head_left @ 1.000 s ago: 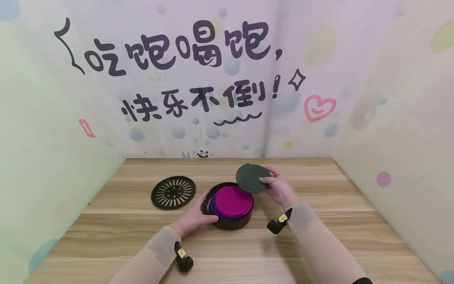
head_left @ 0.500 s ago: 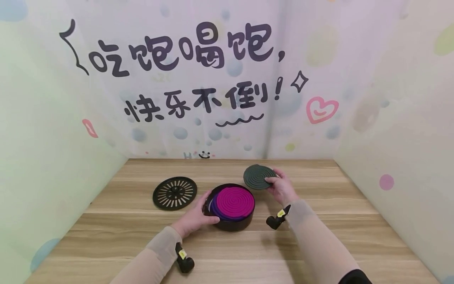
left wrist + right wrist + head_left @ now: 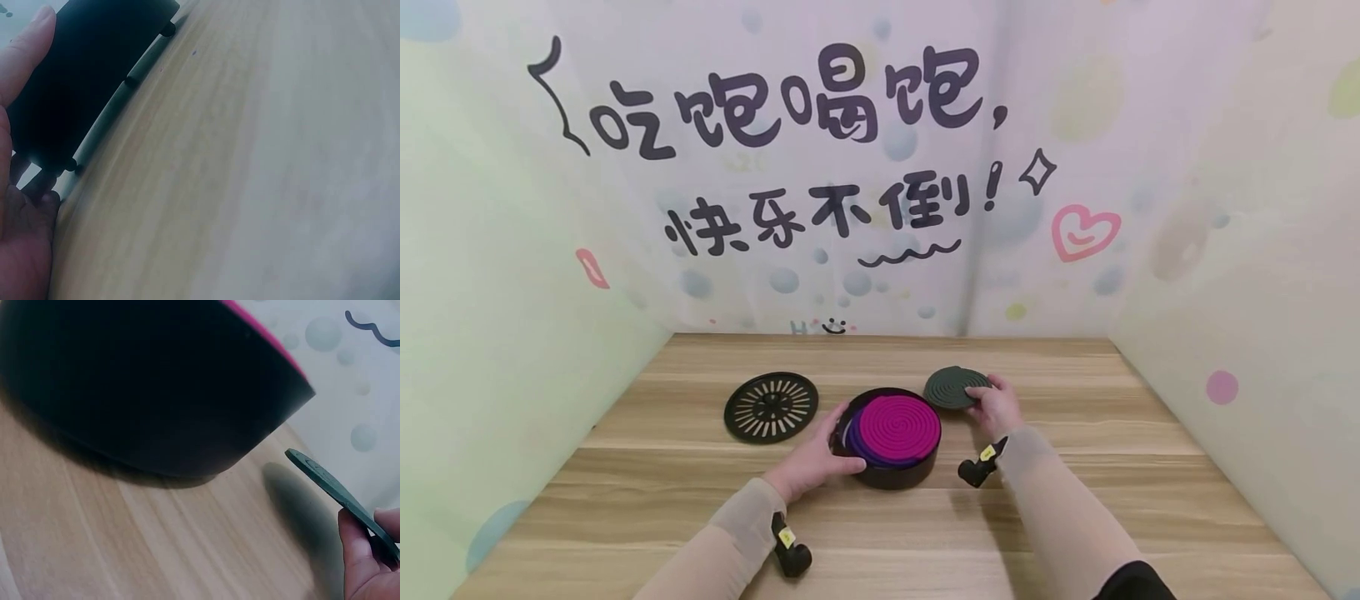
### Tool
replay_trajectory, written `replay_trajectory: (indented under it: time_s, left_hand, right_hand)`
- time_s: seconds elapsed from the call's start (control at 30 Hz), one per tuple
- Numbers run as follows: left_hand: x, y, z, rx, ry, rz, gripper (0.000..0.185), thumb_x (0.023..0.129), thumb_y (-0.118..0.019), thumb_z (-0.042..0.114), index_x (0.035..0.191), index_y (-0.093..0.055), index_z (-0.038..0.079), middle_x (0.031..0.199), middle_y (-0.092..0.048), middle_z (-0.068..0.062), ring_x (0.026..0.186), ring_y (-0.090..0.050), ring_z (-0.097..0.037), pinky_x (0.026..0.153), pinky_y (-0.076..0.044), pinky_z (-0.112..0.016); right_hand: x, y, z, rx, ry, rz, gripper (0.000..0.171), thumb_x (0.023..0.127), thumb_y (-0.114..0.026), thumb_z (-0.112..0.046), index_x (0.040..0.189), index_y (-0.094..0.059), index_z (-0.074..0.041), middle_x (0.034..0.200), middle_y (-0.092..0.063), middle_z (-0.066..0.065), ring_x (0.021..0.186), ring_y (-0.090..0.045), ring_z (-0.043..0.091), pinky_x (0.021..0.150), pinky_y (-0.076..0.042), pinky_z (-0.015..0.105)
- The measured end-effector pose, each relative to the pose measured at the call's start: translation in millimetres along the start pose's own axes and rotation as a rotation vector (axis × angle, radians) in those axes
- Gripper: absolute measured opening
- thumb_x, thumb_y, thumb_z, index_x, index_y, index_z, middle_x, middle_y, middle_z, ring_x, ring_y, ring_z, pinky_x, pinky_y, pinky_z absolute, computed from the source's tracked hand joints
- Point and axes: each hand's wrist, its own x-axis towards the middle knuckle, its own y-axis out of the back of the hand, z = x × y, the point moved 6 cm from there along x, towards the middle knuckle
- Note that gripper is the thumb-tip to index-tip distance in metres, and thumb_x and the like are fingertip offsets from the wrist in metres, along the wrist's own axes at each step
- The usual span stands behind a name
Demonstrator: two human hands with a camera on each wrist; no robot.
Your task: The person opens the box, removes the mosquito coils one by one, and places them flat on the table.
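Note:
A round black tin (image 3: pixel 895 478) stands on the table, holding a magenta mosquito coil (image 3: pixel 898 427) on top of purple and blue ones. My left hand (image 3: pixel 808 463) grips the tin's left side, thumb at the front; the left wrist view shows small feet under the tin (image 3: pixel 94 69). To the right of the tin, my right hand (image 3: pixel 1000 410) pinches a dark green mosquito coil (image 3: pixel 946 390) by its right edge. In the right wrist view the green coil (image 3: pixel 322 478) is tilted above the tabletop, its shadow beneath.
A round black slotted lid (image 3: pixel 771 407) lies on the wood-grain table (image 3: pixel 880 542) left of the tin. A white printed backdrop (image 3: pixel 850 283) rises along the table's back edge, with pale walls at both sides.
My right hand has carried the green coil rightward, away from over the tin, and lowered it toward the table, tilting it flatter. My left hand keeps its hold on the tin.

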Motion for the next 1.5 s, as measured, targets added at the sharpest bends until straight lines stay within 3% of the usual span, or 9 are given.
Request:
replay_trajectory:
  time_s: [0.23, 0.63, 0.83, 0.97, 1.2, 1.4, 1.5]
  left_hand:
    - [-1.1, -0.3, 1.5, 0.003, 0.004, -0.001, 0.108, 0.071, -0.085, 0.031, 0.154, -0.019, 0.017, 0.155, -0.021, -0.020, 0.138, -0.028, -0.036, 0.111, -0.022, -0.053]
    - [-2.5, -0.1, 3.5, -0.012, 0.001, -0.011, 0.108, 0.072, -0.085, 0.032, 0.155, -0.017, 0.017, 0.155, -0.020, -0.020, 0.138, -0.028, -0.036, 0.111, -0.023, -0.053]
    - [-2.1, -0.3, 6.0, -0.008, -0.016, -0.008, 0.108, 0.072, -0.085, 0.030, 0.155, -0.017, 0.015, 0.154, -0.020, -0.020, 0.137, -0.030, -0.035, 0.111, -0.023, -0.051]
    - [-0.8, -0.5, 6.5, -0.009, -0.036, -0.008, 0.106, 0.073, -0.084, 0.027, 0.154, -0.017, 0.013, 0.153, -0.023, -0.020, 0.136, -0.033, -0.033, 0.111, -0.024, -0.049]
    - [-0.7, -0.6, 6.9, -0.030, -0.050, -0.007, 0.106, 0.073, -0.084, 0.020, 0.154, -0.018, 0.012, 0.153, -0.024, -0.020, 0.137, -0.032, -0.033, 0.112, -0.023, -0.050]
    - [-1.9, -0.6, 8.0, -0.034, -0.047, -0.011, 0.105, 0.073, -0.084, 0.020, 0.154, -0.018, 0.013, 0.154, -0.024, -0.019, 0.138, -0.030, -0.033, 0.112, -0.022, -0.050]
    - [-2.2, -0.5, 7.9, -0.033, -0.045, -0.009, 0.105, 0.073, -0.084, 0.020, 0.154, -0.018, 0.013, 0.154, -0.024, -0.019, 0.138, -0.029, -0.033, 0.112, -0.021, -0.051]
  right_hand:
    - [-1, 2, 5, -0.004, -0.009, 0.032, 0.078, 0.091, -0.047, 0.015, 0.153, -0.003, -0.003, 0.154, -0.016, 0.027, 0.131, -0.038, 0.034, 0.101, -0.038, 0.041]
    - [8, 2, 11, -0.011, -0.058, -0.013, 0.077, 0.096, -0.047, 0.001, 0.152, 0.006, -0.001, 0.154, -0.018, 0.025, 0.136, -0.032, 0.030, 0.109, -0.032, 0.039]
    - [12, 2, 12, -0.090, -0.074, 0.005, 0.067, 0.099, -0.047, -0.008, 0.153, -0.008, -0.002, 0.152, -0.028, 0.018, 0.126, -0.039, 0.023, 0.100, -0.039, 0.034]
    - [12, 0, 11, -0.109, -0.065, -0.017, 0.059, 0.099, -0.044, -0.007, 0.149, -0.017, 0.005, 0.150, -0.031, 0.020, 0.129, -0.039, 0.024, 0.104, -0.037, 0.034]
    - [5, -6, 8, -0.020, -0.071, -0.039, 0.058, 0.098, -0.038, 0.000, 0.148, -0.012, 0.012, 0.155, -0.017, 0.022, 0.140, -0.026, 0.027, 0.111, -0.029, 0.035]
    - [-6, -4, 4, 0.036, -0.099, 0.009, 0.062, 0.098, -0.037, -0.001, 0.151, -0.005, 0.006, 0.158, -0.001, 0.021, 0.144, -0.009, 0.030, 0.113, -0.024, 0.039]
    - [-8, -2, 4, 0.088, -0.118, 0.027, 0.062, 0.098, -0.037, -0.001, 0.152, -0.006, 0.004, 0.158, -0.005, 0.020, 0.144, -0.012, 0.030, 0.113, -0.024, 0.041]
